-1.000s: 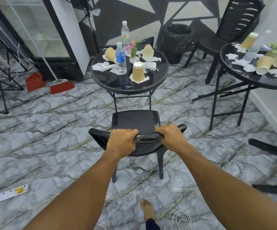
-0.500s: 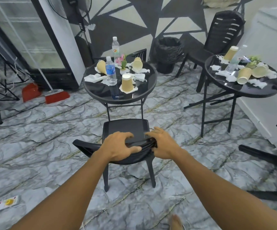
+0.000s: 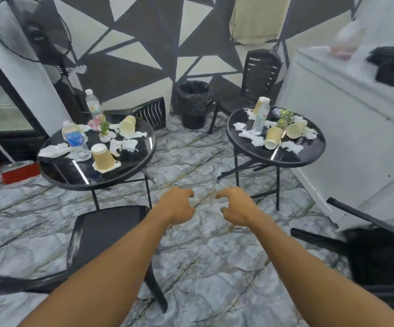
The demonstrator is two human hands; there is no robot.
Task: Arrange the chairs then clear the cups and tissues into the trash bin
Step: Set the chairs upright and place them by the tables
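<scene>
Both hands, left [image 3: 178, 206] and right [image 3: 237, 206], hover empty with fingers loosely curled at centre frame. Two round worktops [image 3: 56, 172] [image 3: 309, 156] each carry three paper cups [image 3: 103, 158]; four black chairs [image 3: 111, 223] and one trash bin [image 3: 192, 100] show.

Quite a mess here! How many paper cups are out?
6 cups. Left table: one front, one back, one behind a bottle. Right table: three clustered. More may be hidden.

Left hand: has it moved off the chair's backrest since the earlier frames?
Yes. The left hand has let go, now hanging open over bare floor, right of the chair.
</scene>
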